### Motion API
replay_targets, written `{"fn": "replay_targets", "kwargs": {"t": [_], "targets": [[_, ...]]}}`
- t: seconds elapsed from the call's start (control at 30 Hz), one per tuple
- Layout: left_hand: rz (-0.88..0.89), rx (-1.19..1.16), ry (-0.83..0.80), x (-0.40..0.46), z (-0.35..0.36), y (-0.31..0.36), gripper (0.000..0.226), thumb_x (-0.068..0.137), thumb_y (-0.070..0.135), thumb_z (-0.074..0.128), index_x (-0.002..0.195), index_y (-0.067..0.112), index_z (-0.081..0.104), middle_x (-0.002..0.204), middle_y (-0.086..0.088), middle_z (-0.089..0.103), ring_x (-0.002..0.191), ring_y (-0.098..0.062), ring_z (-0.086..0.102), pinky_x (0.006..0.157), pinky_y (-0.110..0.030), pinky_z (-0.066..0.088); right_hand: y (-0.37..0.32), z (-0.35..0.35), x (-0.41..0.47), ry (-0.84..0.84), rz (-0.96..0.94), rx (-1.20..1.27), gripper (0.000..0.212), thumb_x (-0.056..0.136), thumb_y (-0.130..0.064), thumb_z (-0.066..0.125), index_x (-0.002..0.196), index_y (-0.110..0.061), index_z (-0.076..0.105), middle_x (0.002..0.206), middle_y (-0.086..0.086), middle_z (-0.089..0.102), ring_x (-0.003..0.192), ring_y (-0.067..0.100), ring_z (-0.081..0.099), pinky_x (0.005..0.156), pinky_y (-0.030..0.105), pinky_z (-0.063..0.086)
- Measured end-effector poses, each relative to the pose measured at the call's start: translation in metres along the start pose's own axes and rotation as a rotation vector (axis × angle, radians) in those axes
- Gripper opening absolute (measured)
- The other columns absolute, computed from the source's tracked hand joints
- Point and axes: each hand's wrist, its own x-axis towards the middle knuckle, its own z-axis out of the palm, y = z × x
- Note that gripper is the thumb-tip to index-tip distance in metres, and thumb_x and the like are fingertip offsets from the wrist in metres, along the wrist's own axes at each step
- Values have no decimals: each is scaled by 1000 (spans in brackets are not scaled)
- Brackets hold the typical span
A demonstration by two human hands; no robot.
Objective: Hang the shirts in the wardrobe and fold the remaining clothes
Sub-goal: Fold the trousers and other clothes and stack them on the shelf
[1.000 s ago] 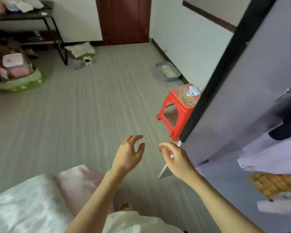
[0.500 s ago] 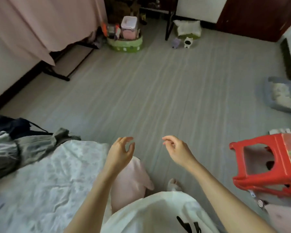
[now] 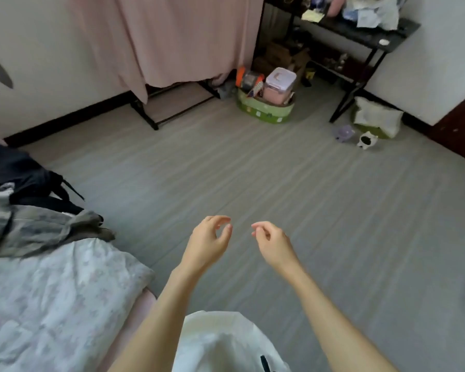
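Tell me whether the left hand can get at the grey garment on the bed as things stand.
Probably yes. The left hand holds nothing and hangs over the floor, and nothing lies between it and the grey garment on the bed's edge; it is a sideways reach.

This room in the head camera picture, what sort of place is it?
Most likely a bedroom in a home. A bed with a pale floral cover fills the lower left, with a heap of dark and grey clothes lying on it. A pink curtain hangs by the far wall beside a cluttered black table.
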Motion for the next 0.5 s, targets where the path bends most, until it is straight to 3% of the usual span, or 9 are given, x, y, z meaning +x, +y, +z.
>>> {"fn": "replay_targets", "kwargs": {"t": [0.17, 0.33, 0.5], "targets": [[-188, -32, 182, 42, -52, -39, 22, 92, 16, 55, 109, 8, 66, 109, -8, 65, 99, -19, 62, 78, -12, 33, -51, 45, 71, -181, -110, -2, 23, 95, -10, 45, 106, -7, 65, 101, 12, 69, 98, 26, 62, 86, 31, 44], [-420, -113, 362, 85, -130, -114, 25, 94, 16, 51, 113, 8, 64, 112, -9, 65, 101, -20, 61, 87, -25, 42, -114, 117, 147, -373, -179, -56, 23, 95, -10, 44, 104, -9, 65, 92, 6, 68, 94, 26, 62, 86, 34, 47], [-554, -192, 509, 115, -209, -182, 26, 95, 16, 48, 115, 10, 63, 111, -6, 66, 98, -16, 60, 85, -22, 42, -208, 209, 212, -576, -339, -225, 25, 96, -13, 40, 106, -13, 63, 88, -4, 60, 87, 17, 56, 79, 26, 41]]}}
